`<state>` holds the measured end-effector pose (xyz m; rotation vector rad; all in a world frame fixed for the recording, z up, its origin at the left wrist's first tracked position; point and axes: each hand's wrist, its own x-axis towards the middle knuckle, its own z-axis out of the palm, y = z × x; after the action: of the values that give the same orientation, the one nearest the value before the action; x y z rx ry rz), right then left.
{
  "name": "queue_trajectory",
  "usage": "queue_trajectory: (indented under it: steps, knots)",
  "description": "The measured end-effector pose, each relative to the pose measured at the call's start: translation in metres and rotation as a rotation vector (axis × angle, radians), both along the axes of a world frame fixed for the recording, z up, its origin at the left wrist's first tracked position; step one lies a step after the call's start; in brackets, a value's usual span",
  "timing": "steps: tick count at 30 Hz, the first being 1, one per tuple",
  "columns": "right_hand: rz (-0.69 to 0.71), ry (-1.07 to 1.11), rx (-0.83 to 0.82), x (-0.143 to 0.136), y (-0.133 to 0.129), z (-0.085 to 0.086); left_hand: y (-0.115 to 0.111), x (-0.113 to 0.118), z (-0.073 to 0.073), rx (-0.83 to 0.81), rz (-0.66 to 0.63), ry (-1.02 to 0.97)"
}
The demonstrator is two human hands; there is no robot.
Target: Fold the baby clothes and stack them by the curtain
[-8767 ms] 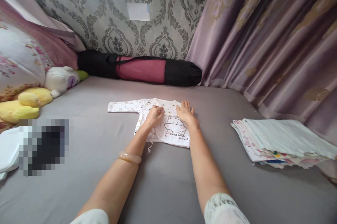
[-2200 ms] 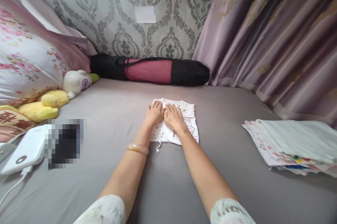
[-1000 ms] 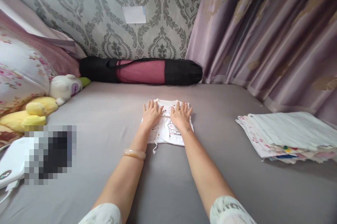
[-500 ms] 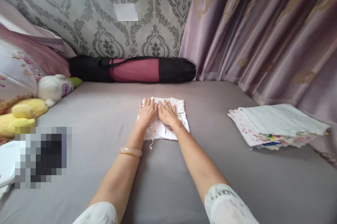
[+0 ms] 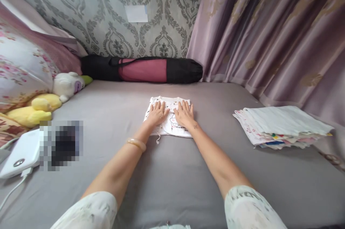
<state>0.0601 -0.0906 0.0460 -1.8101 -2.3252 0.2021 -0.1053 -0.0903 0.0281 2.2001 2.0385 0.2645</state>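
A small white printed garment (image 5: 175,131), folded into a rough rectangle, lies on the grey bed sheet (image 5: 172,171). It has tiny dark motifs, a cartoon outline with lettering, and a tie string hanging from its near left edge. My left hand (image 5: 158,113) rests flat on its left half, fingers spread. On the right half, my right hand (image 5: 184,114) lies palm down with its fingers apart too. Both hands press on the cloth without gripping it, and they hide part of the print.
At right sits a stack of folded cloths (image 5: 285,123). A black and pink rolled bag (image 5: 142,70) lies along the wall. Plush toys (image 5: 67,85) and a floral pillow (image 5: 24,64) are at left, near a white power bank (image 5: 23,155) with cables and a blurred patch.
My right hand has slid to the right across the garment, widening the gap between my hands. The view has shifted slightly left, showing more of the power bank.
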Motion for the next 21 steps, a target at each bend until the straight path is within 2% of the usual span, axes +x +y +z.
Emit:
queue_trajectory:
  steps: [2,4,6,8,10,13,16,21]
  knots:
    - [0.082,0.009,0.006,0.002,-0.02,0.006,-0.012,-0.002,0.004,0.04,-0.067,0.029]
    - [0.178,0.031,-0.024,0.004,-0.043,0.01,-0.028,-0.003,0.008,0.1,-0.201,0.055]
    - [0.219,0.043,-0.03,0.007,-0.06,0.013,-0.045,-0.004,0.01,0.12,-0.364,0.046]
    - [0.215,0.057,-0.015,0.013,-0.065,0.016,-0.057,-0.003,0.011,0.09,-0.495,-0.006]
    - [0.152,0.078,0.023,0.022,-0.058,0.019,-0.063,-0.002,0.011,0.054,-0.571,-0.08]
    - [-0.07,0.09,0.076,0.043,-0.03,0.02,-0.065,-0.001,0.008,0.037,-0.575,-0.159]
    - [-0.219,0.154,-0.052,0.062,-0.002,0.017,-0.065,0.001,0.006,0.048,-0.535,-0.178]
    - [-0.294,0.244,-0.208,0.07,0.021,0.012,-0.069,0.004,0.006,0.061,-0.492,-0.185]
